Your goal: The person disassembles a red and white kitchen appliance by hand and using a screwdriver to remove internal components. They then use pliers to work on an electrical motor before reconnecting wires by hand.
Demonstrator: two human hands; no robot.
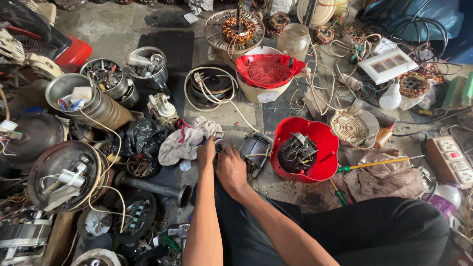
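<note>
A person sat on a cluttered workshop floor, seen from above, both bare arms reaching up from the bottom of the frame toward its centre. The left hand point(206, 153) and the right hand point(231, 170) met just left of centre, side by side and touching, over a small grey electric motor point(253, 151) that lay on the floor. The right hand's fingers curled against the motor's left end; the left hand pressed beside it, but whether either hand truly clenched the motor could not be told, since the fingers hid the contact. Just left of the hands lay a crumpled pale rag point(185, 140), with a black plastic bag point(143, 138) beyond it. Right of the motor sat a red plastic housing point(322, 143) with a dark mechanism inside. Further right a yellow-handled screwdriver point(377, 163) rested on a dirty cloth. In the upper centre stood a white appliance body topped by a red grille point(267, 70). A white power strip point(452, 160) lay at the right edge
</note>
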